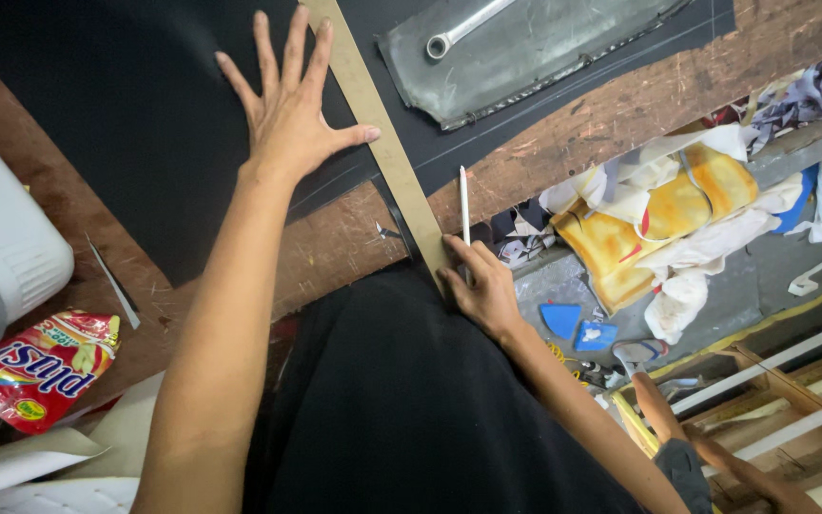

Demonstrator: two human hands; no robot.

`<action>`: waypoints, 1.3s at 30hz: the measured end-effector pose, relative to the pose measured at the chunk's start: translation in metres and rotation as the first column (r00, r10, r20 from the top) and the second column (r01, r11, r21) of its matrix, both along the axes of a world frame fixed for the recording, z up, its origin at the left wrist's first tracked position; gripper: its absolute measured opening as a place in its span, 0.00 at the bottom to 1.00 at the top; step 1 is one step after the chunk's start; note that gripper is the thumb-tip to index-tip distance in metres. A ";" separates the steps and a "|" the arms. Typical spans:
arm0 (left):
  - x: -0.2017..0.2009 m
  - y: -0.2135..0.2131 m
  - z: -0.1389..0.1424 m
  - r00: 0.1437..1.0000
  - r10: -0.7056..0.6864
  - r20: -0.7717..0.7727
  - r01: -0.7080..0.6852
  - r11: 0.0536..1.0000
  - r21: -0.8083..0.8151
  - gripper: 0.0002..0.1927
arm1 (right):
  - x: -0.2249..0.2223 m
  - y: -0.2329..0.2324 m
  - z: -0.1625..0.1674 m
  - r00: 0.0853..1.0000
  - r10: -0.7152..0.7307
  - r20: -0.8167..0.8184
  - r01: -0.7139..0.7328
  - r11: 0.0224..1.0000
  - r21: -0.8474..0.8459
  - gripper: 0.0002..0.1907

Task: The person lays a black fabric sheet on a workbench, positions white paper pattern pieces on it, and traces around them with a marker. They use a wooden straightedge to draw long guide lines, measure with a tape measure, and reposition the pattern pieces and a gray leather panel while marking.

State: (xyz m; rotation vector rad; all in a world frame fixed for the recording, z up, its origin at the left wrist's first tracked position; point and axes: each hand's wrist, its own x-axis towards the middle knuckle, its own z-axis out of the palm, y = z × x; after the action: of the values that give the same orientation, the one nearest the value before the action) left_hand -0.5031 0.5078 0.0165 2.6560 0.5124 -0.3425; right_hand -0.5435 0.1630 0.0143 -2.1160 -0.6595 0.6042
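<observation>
Left hand (pixel 289 119) flat on black sheet (pixel 116 105)

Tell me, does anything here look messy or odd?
Yes. A heap of cloth scraps lies jumbled on the floor beside the wooden table, and the tabletop is scratched and worn. A crumpled red snack packet sits at the table's edge. The left hand lies flat on the black sheet, which looks tidy.

Tan ruler (pixel 387 143) diagonal across black sheet (pixel 126 114); white pencil (pixel 464 205) beside.
</observation>
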 end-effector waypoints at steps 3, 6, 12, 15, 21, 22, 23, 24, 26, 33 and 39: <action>0.002 -0.001 0.000 1.000 0.016 -0.023 -0.015 1.000 0.016 0.73 | 0.005 0.002 0.006 0.999 0.027 0.025 -0.026 0.999 -0.046 0.24; 0.003 -0.002 0.002 0.999 0.028 -0.039 -0.028 1.000 0.003 0.74 | 0.011 0.009 0.015 0.992 0.099 0.078 -0.086 0.985 -0.151 0.26; 0.002 0.000 0.009 0.999 0.023 -0.033 -0.023 1.000 0.008 0.73 | 0.019 0.026 0.031 0.999 0.041 0.013 -0.042 0.999 0.028 0.31; 0.001 0.000 0.011 0.999 0.026 -0.030 -0.026 1.000 0.006 0.73 | 0.019 0.028 0.035 0.999 0.042 -0.013 -0.043 0.998 -0.056 0.31; 0.003 0.002 0.009 0.999 0.026 -0.040 -0.026 1.000 0.000 0.72 | 0.038 0.048 0.038 0.993 0.095 0.064 -0.089 0.991 -0.099 0.37; 0.004 0.002 0.009 0.998 0.034 -0.057 -0.034 0.999 -0.006 0.72 | 0.047 0.060 0.035 0.992 0.104 0.068 -0.098 0.991 -0.087 0.36; 0.004 0.003 0.008 0.998 0.029 -0.048 -0.029 1.000 -0.003 0.72 | 0.056 0.073 0.033 0.991 0.113 0.069 -0.107 0.991 -0.077 0.35; 0.005 0.003 0.008 0.999 0.025 -0.040 -0.025 1.000 -0.003 0.72 | 0.068 0.089 0.029 0.979 0.161 0.129 -0.136 0.974 -0.180 0.38; 0.005 0.003 0.008 0.999 0.020 -0.043 -0.020 1.000 -0.002 0.72 | 0.094 0.123 0.019 0.952 0.223 0.207 -0.164 0.949 -0.268 0.39; 0.003 0.003 0.016 0.999 0.026 -0.047 -0.026 1.000 -0.008 0.73 | 0.141 0.182 0.024 0.920 0.247 0.304 -0.165 0.948 -0.272 0.37; 0.006 0.005 0.015 0.999 0.024 -0.031 -0.024 1.000 -0.007 0.72 | 0.104 0.108 0.063 0.927 0.324 0.190 -0.257 0.916 -0.308 0.35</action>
State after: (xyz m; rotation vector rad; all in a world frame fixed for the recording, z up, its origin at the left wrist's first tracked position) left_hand -0.4972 0.5127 0.0312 2.6391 0.5507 -0.3777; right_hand -0.4396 0.2709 0.0769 -2.3959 -1.0975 0.6404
